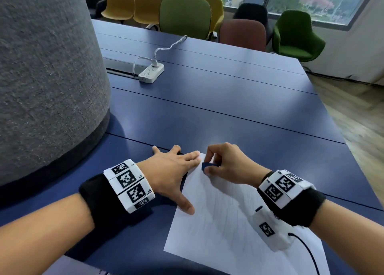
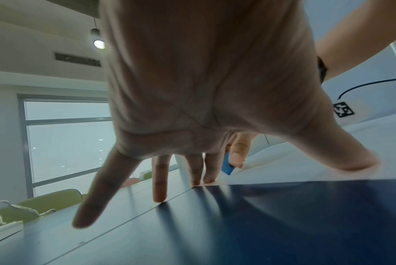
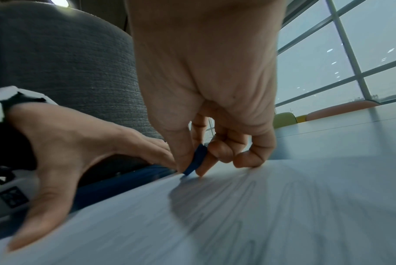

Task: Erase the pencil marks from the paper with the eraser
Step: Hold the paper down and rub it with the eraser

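Observation:
A white sheet of paper [image 1: 224, 218] with faint grey pencil strokes [image 3: 249, 206] lies on the blue table [image 1: 228, 108] near its front edge. My left hand [image 1: 176, 166] is spread flat, its thumb and fingertips pressing the paper's left edge and far corner. My right hand [image 1: 224, 162] pinches a small blue eraser [image 1: 207, 166] between thumb and fingers, with its lower edge touching the paper near the far corner. The eraser [image 3: 197, 160] also shows in the right wrist view, and in the left wrist view the eraser [image 2: 227, 165] shows behind my left fingers.
A tall grey fabric partition [image 1: 47, 77] stands at the left on the table. A white power strip [image 1: 151, 72] with a cable lies further back. Several chairs [image 1: 185, 14] line the far side. A black cable [image 1: 307, 252] trails from my right wrist over the paper.

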A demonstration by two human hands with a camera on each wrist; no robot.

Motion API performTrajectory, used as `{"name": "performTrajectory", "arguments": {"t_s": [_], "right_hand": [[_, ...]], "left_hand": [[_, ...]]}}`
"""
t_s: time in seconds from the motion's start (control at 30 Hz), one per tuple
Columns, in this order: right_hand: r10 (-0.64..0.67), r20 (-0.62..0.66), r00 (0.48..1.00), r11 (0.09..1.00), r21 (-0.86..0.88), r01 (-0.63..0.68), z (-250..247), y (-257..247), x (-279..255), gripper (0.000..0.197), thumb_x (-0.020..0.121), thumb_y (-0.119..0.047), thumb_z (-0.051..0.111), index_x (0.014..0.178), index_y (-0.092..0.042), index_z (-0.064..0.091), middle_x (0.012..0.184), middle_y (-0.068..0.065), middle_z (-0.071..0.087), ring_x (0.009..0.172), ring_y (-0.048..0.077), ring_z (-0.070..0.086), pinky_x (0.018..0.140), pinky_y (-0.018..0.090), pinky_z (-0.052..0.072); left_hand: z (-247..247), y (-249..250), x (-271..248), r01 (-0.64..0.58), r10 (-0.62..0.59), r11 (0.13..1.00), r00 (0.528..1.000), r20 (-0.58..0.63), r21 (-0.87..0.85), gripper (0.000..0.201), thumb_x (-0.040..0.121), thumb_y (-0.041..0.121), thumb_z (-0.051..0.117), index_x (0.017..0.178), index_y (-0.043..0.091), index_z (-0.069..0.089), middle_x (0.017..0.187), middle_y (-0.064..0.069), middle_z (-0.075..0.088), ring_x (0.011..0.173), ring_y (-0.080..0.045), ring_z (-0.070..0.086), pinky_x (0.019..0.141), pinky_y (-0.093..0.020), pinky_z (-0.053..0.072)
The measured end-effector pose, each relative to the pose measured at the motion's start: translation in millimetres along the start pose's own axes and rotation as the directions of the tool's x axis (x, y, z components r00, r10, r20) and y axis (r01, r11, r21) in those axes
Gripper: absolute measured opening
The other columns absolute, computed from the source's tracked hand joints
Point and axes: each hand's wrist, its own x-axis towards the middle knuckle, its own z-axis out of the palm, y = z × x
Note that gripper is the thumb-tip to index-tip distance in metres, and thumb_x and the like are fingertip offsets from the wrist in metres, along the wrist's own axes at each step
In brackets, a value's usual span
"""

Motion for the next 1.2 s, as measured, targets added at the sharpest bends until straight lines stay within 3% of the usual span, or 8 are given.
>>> {"name": "performTrajectory", "arguments": {"t_s": [0.07, 0.23, 0.37, 0.53, 0.7, 0.87, 1.03, 1.2], "right_hand": [[0.010, 0.046, 0.999, 1.000, -0.013, -0.010, -5, 1, 1, 0.010, 0.078, -0.020, 0.075, 0.080, -0.016, 0.066, 0.061, -0.011, 0.057, 0.052, -0.001, 0.052, 0.048, 0.008, 0.038], [0.066, -0.071, 0.995, 0.996, -0.048, -0.069, -15, 11, 16, 0.012, 0.080, -0.022, 0.074, 0.085, -0.013, 0.066, 0.067, -0.008, 0.059, 0.058, 0.001, 0.052, 0.048, 0.009, 0.036], [0.060, 0.018, 0.998, 0.998, -0.033, -0.059, -18, 16, 9, 0.009, 0.078, -0.021, 0.074, 0.082, -0.018, 0.066, 0.065, -0.010, 0.059, 0.057, 0.002, 0.053, 0.049, 0.008, 0.038], [0.105, -0.110, 0.988, 0.994, -0.029, -0.109, -25, 23, 20, 0.012, 0.079, -0.020, 0.073, 0.086, -0.013, 0.066, 0.072, -0.002, 0.064, 0.060, 0.003, 0.054, 0.052, 0.014, 0.039], [0.061, 0.056, 0.997, 0.998, -0.037, -0.059, -23, 19, 10, 0.009, 0.078, -0.021, 0.075, 0.082, -0.020, 0.066, 0.063, -0.012, 0.057, 0.055, 0.001, 0.051, 0.050, 0.008, 0.037], [0.119, -0.098, 0.988, 0.991, -0.056, -0.125, -30, 26, 26, 0.013, 0.078, -0.019, 0.074, 0.088, -0.014, 0.067, 0.071, -0.005, 0.061, 0.060, 0.000, 0.051, 0.049, 0.009, 0.035], [0.066, 0.048, 0.997, 0.998, -0.027, -0.065, -25, 22, 11, 0.009, 0.078, -0.018, 0.074, 0.081, -0.020, 0.066, 0.061, -0.010, 0.056, 0.051, 0.000, 0.050, 0.049, 0.009, 0.036], [0.131, -0.093, 0.987, 0.989, -0.054, -0.136, -31, 29, 26, 0.012, 0.078, -0.019, 0.074, 0.087, -0.015, 0.066, 0.069, -0.007, 0.058, 0.060, 0.001, 0.052, 0.052, 0.017, 0.039]], "left_hand": [[-1, -1, 4, -0.002, 0.002, 1.000, 1.000, 0.010, -0.018, 0.127, 0.057, 0.085, 0.065, 0.156, 0.033, 0.003, 0.160, 0.023, -0.006, 0.139, -0.021, 0.015, 0.102, -0.075, 0.020], [-13, -3, 20, -0.002, 0.003, 0.998, 1.000, 0.019, -0.059, 0.128, 0.059, 0.083, 0.067, 0.156, 0.033, 0.000, 0.161, 0.024, -0.007, 0.147, -0.029, 0.003, 0.101, -0.076, 0.020], [-16, -3, 28, -0.021, 0.022, 0.998, 1.000, 0.021, -0.057, 0.127, 0.058, 0.082, 0.068, 0.155, 0.035, 0.000, 0.160, 0.025, -0.007, 0.149, -0.031, 0.001, 0.104, -0.073, 0.025], [-20, -1, 36, -0.020, 0.021, 0.999, 1.000, 0.016, -0.036, 0.127, 0.058, 0.085, 0.065, 0.155, 0.037, -0.002, 0.159, 0.027, -0.009, 0.146, -0.030, 0.007, 0.102, -0.065, 0.035], [-20, -2, 40, -0.026, 0.026, 0.999, 1.000, 0.008, -0.021, 0.127, 0.056, 0.087, 0.064, 0.155, 0.036, 0.001, 0.159, 0.026, -0.008, 0.146, -0.030, 0.008, 0.101, -0.063, 0.038], [-18, -4, 42, -0.032, 0.032, 0.999, 0.999, 0.002, -0.025, 0.129, 0.055, 0.088, 0.063, 0.154, 0.037, -0.002, 0.159, 0.027, -0.008, 0.146, -0.030, 0.008, 0.102, -0.063, 0.037], [-18, -4, 42, -0.033, 0.033, 0.999, 0.999, -0.004, -0.029, 0.128, 0.056, 0.086, 0.064, 0.154, 0.037, -0.001, 0.160, 0.025, -0.009, 0.146, -0.031, 0.007, 0.102, -0.063, 0.037], [-18, -4, 42, -0.026, 0.027, 0.999, 1.000, 0.012, -0.030, 0.129, 0.055, 0.087, 0.063, 0.154, 0.037, -0.003, 0.159, 0.027, -0.010, 0.148, -0.030, 0.004, 0.103, -0.064, 0.036]]}}
